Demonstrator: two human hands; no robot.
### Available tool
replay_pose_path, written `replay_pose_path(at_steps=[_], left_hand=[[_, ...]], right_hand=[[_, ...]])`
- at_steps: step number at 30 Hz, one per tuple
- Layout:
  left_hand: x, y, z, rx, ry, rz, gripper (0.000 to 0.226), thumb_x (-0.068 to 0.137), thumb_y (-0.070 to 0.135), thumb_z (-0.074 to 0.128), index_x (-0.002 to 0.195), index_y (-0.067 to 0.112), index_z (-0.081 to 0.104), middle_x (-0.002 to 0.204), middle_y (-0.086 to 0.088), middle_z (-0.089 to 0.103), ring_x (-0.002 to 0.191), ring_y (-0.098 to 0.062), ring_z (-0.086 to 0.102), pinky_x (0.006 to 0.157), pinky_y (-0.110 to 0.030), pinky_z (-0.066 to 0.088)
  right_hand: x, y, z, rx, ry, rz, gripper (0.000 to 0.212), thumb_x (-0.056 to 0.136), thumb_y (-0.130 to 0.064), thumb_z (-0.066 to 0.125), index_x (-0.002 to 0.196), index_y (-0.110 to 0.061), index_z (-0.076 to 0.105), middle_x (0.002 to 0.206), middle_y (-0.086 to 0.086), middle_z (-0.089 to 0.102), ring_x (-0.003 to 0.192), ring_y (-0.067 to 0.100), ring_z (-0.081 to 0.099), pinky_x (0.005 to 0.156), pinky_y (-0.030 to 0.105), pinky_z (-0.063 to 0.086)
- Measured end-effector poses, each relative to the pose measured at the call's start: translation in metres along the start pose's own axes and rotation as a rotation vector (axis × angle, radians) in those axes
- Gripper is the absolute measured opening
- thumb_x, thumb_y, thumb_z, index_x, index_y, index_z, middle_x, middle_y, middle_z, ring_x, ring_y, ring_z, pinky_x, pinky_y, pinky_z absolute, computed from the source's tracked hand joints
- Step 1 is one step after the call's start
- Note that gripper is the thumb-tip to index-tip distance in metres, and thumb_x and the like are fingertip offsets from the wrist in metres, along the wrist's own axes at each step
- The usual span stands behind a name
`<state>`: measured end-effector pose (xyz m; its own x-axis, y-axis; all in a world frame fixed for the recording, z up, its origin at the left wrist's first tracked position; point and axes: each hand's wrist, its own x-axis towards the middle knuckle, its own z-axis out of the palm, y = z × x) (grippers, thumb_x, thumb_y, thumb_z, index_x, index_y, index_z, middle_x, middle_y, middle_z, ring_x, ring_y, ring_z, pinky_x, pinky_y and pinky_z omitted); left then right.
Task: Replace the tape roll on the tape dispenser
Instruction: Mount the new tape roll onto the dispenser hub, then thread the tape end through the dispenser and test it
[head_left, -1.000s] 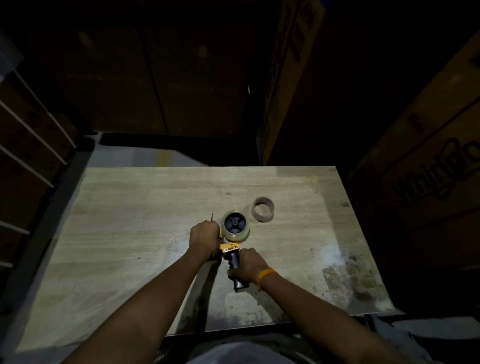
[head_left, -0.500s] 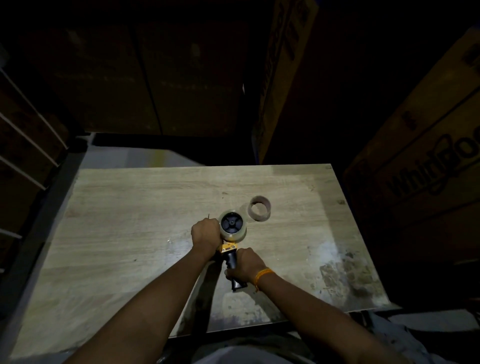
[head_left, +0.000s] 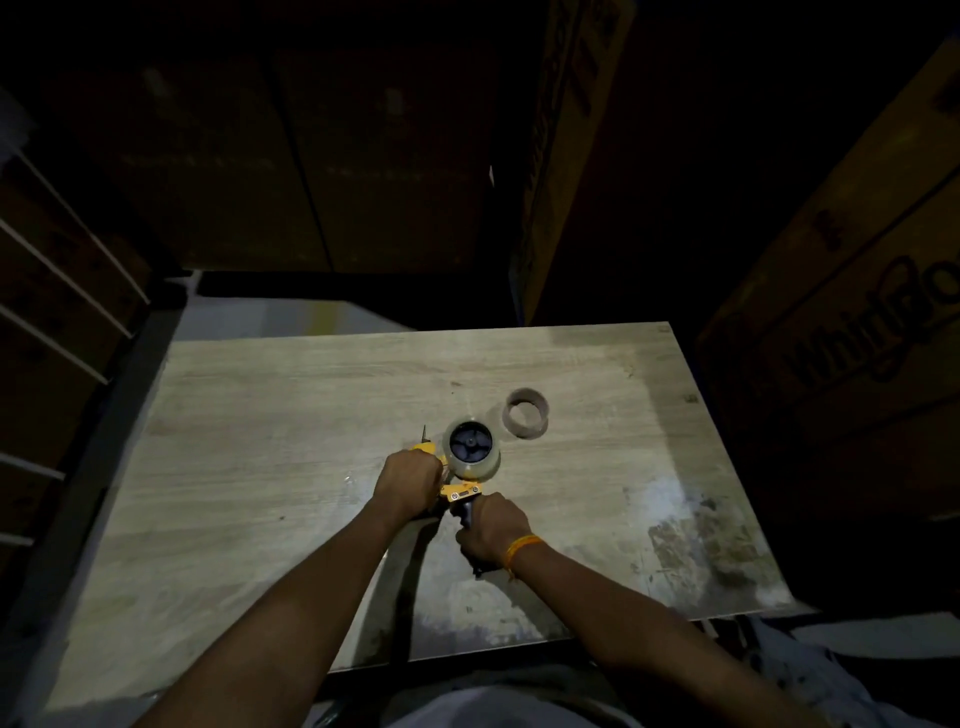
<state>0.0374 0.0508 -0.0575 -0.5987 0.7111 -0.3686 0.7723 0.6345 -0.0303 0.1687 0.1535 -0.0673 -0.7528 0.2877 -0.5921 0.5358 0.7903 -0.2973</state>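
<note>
Nearest, the right hand (head_left: 491, 525) grips the dispenser (head_left: 460, 491) handle on the worktop (head_left: 260, 441); the left hand (head_left: 408, 480) clenches its front. Beyond, a roll (head_left: 472, 456) sits mounted; an empty core (head_left: 524, 413) lies just past it.

my tape dispenser (head_left: 460, 491): yellow frame, black handle | tape roll (head_left: 474, 456): clear, perhaps faintly yellowish in this dim light, around a dark blue hub | empty core (head_left: 525, 413): brown | table (head_left: 270, 426): pale wood grain | my wristband (head_left: 522, 546): orange
</note>
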Motion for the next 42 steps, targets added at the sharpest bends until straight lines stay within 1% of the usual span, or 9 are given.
replay_pose_path(at_steps=[4,10,17,24,29,31,34,38,42], left_hand=[[-0.011,-0.004,0.009,-0.017,0.053,0.054,0.016,0.079,0.034,0.070,0.082,0.019,0.070,0.078,-0.006,0.068,0.071,-0.030,0.067,0.057,-0.029,0.045],[-0.032,-0.010,0.023,-0.063,0.171,0.068,0.023,0.070,0.029,0.082,0.083,0.014,0.071,0.061,-0.012,0.068,0.053,-0.037,0.065,0.046,-0.030,0.040],[-0.045,-0.034,0.029,-0.225,0.208,-0.059,0.023,0.079,0.040,0.070,0.082,0.018,0.074,0.080,-0.006,0.075,0.076,-0.032,0.070,0.063,-0.035,0.051],[-0.053,-0.040,0.044,-0.314,0.209,-0.071,0.020,0.083,0.037,0.064,0.082,0.019,0.071,0.080,-0.004,0.073,0.078,-0.031,0.070,0.062,-0.035,0.052],[-0.063,-0.035,0.054,-0.409,0.262,-0.031,0.019,0.095,0.032,0.054,0.098,0.015,0.059,0.096,-0.008,0.066,0.084,-0.034,0.065,0.063,-0.037,0.040],[-0.062,-0.039,0.051,-0.450,0.271,-0.001,0.020,0.100,0.032,0.049,0.104,0.014,0.056,0.099,-0.010,0.064,0.085,-0.034,0.064,0.066,-0.039,0.044],[-0.050,-0.049,0.030,-0.482,0.240,0.057,0.020,0.101,0.032,0.046,0.105,0.013,0.053,0.103,-0.012,0.060,0.089,-0.035,0.062,0.072,-0.042,0.048],[-0.024,-0.063,-0.027,-0.390,0.099,0.168,0.014,0.095,0.021,0.057,0.104,0.011,0.057,0.108,-0.014,0.056,0.094,-0.033,0.058,0.081,-0.046,0.051],[-0.003,-0.069,-0.079,-0.178,-0.015,0.278,0.016,0.092,0.013,0.058,0.107,0.008,0.062,0.116,-0.017,0.049,0.104,-0.035,0.051,0.090,-0.047,0.048]], right_hand=[[0.000,0.001,0.000,-0.037,0.019,0.000,0.044,0.088,-0.043,0.065,0.122,-0.016,0.068,0.119,0.015,0.068,0.108,0.034,0.066,0.082,0.037,0.054],[-0.005,-0.003,-0.004,-0.066,0.035,-0.013,0.041,0.088,-0.042,0.065,0.122,-0.020,0.069,0.121,0.013,0.070,0.110,0.033,0.067,0.085,0.038,0.055],[-0.005,-0.006,-0.007,-0.089,0.018,0.045,0.048,0.089,-0.045,0.068,0.123,-0.011,0.066,0.125,0.014,0.067,0.114,0.033,0.066,0.087,0.037,0.055],[-0.012,-0.007,-0.007,-0.070,0.002,0.071,0.046,0.088,-0.042,0.069,0.125,-0.015,0.067,0.128,0.012,0.067,0.115,0.031,0.066,0.091,0.037,0.055],[-0.019,0.003,-0.004,0.169,-0.015,0.142,0.065,0.092,-0.038,0.068,0.137,0.002,0.042,0.136,0.020,0.051,0.123,0.034,0.058,0.085,0.035,0.048],[-0.022,0.004,-0.008,0.198,0.022,0.130,0.057,0.094,-0.038,0.066,0.131,0.002,0.049,0.133,0.023,0.056,0.121,0.037,0.059,0.084,0.037,0.049],[-0.028,0.000,-0.022,0.239,0.092,0.085,0.031,0.094,-0.038,0.065,0.098,-0.008,0.067,0.110,0.022,0.070,0.105,0.039,0.067,0.071,0.034,0.046],[-0.038,-0.007,-0.047,0.332,0.100,0.099,0.037,0.091,-0.028,0.068,0.060,-0.022,0.049,0.067,0.004,0.056,0.072,0.028,0.056,0.067,0.031,0.039],[-0.048,-0.013,-0.058,0.444,0.060,0.067,0.036,0.089,-0.012,0.060,0.061,-0.026,0.044,0.060,-0.001,0.045,0.055,0.018,0.041,0.066,0.032,0.038]])
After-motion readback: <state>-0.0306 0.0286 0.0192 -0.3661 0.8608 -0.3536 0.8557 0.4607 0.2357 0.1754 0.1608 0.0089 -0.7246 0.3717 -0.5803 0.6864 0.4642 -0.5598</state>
